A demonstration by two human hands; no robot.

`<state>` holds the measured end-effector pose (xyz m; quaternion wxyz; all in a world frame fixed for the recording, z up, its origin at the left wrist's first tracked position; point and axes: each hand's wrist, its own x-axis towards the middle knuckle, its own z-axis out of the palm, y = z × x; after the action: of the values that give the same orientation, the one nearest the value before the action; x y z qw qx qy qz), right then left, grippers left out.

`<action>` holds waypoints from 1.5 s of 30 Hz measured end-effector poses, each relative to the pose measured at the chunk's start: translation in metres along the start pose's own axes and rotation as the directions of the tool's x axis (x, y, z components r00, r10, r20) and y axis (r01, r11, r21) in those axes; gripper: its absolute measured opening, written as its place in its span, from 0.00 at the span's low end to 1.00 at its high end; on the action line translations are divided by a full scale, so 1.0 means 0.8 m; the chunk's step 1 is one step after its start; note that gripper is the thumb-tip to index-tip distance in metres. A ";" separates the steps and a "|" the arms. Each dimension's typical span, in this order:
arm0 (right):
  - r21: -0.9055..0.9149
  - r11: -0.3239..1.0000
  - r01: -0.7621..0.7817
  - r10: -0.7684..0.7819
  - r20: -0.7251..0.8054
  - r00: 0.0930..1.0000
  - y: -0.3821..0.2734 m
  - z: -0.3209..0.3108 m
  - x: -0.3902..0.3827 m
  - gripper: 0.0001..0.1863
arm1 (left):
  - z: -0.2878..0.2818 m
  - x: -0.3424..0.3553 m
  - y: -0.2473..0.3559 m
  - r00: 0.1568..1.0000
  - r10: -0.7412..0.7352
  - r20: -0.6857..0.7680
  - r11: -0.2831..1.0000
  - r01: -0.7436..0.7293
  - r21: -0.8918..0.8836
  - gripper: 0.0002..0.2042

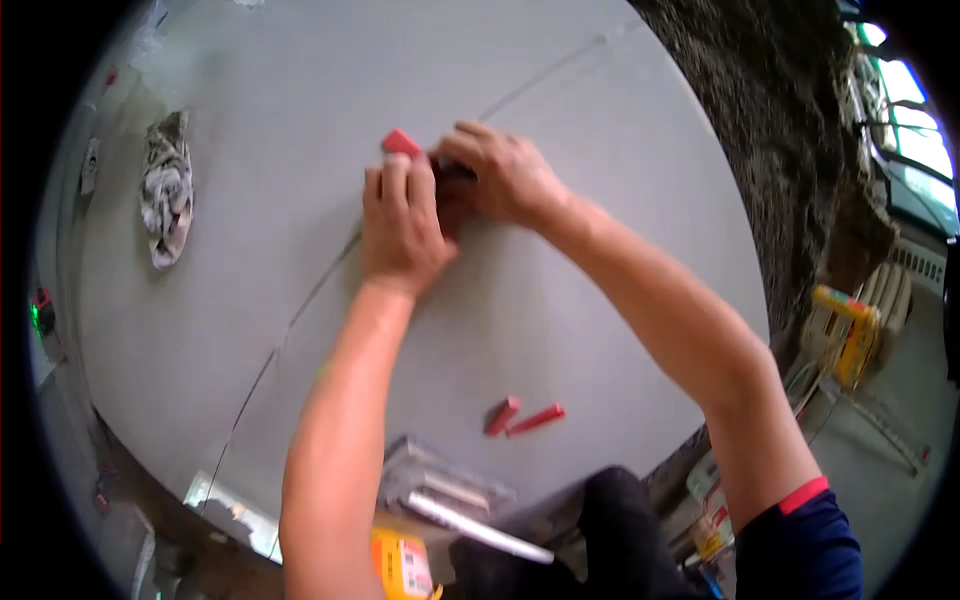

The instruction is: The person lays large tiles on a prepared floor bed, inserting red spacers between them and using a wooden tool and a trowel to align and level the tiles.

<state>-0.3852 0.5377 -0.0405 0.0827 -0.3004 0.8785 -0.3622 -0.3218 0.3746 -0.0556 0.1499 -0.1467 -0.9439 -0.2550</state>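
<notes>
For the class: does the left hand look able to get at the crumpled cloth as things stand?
Probably yes: only flat floor shows between the left hand and the cloth off to its left, though the hand, at the red piece, may need to stretch.

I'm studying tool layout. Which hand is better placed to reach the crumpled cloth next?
Left, most likely: the left hand is nearer the crumpled cloth, which lies out to its left. The right hand is farther off, beyond it. The left is at a red piece, though.
</notes>
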 end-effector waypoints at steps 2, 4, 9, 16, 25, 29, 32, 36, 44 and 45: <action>0.030 1.000 0.000 0.001 -0.024 1.000 -0.007 -0.004 -0.002 0.16 | 0.005 0.004 -0.002 1.000 -0.015 -0.012 0.997 0.016 0.081 0.23; -0.050 0.992 -0.118 0.113 -0.095 0.989 -0.009 -0.007 -0.013 0.21 | 0.008 -0.009 0.011 1.000 -0.015 0.000 0.987 0.014 0.159 0.25; -0.001 0.985 -0.174 0.165 0.316 0.934 -0.077 -0.010 -0.173 0.26 | -0.008 -0.046 0.016 0.957 -0.273 -0.096 0.880 0.289 0.377 0.38; 0.144 0.982 0.123 -0.168 0.359 0.918 -0.080 0.017 -0.278 0.08 | 0.005 -0.043 0.022 0.902 -0.412 -0.130 0.829 0.430 0.358 0.31; -0.046 0.828 -0.559 0.429 -0.589 0.684 0.129 -0.141 -0.086 0.10 | 0.002 -0.029 0.020 0.766 -0.613 -0.194 0.664 0.633 0.399 0.28; -0.036 0.798 -0.601 0.449 -0.631 0.633 0.150 -0.146 -0.032 0.11 | 0.002 -0.025 0.024 0.782 -0.600 -0.168 0.666 0.605 0.437 0.28; 0.011 0.831 -0.557 0.453 -0.594 0.665 0.141 -0.129 -0.033 0.09 | -0.001 -0.029 0.020 0.786 -0.596 -0.161 0.662 0.595 0.456 0.29; -0.073 0.837 -0.542 0.404 -0.585 0.703 0.147 -0.142 -0.027 0.09 | -0.004 -0.028 0.023 0.787 -0.600 -0.144 0.670 0.593 0.446 0.29; -0.206 0.597 -0.776 0.621 -0.494 0.609 0.123 -0.146 -0.009 0.34 | -0.006 -0.025 0.022 0.764 -0.633 -0.123 0.651 0.612 0.449 0.30; -0.211 0.463 -0.861 0.744 -0.435 0.507 0.119 -0.148 -0.004 0.40 | -0.005 -0.025 0.021 0.767 -0.631 -0.119 0.657 0.609 0.444 0.30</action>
<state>-0.4702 0.6618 -0.0201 0.0554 0.1991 0.9699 -0.1287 -0.2964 0.3825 -0.0517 0.0627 0.2176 -0.9723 -0.0574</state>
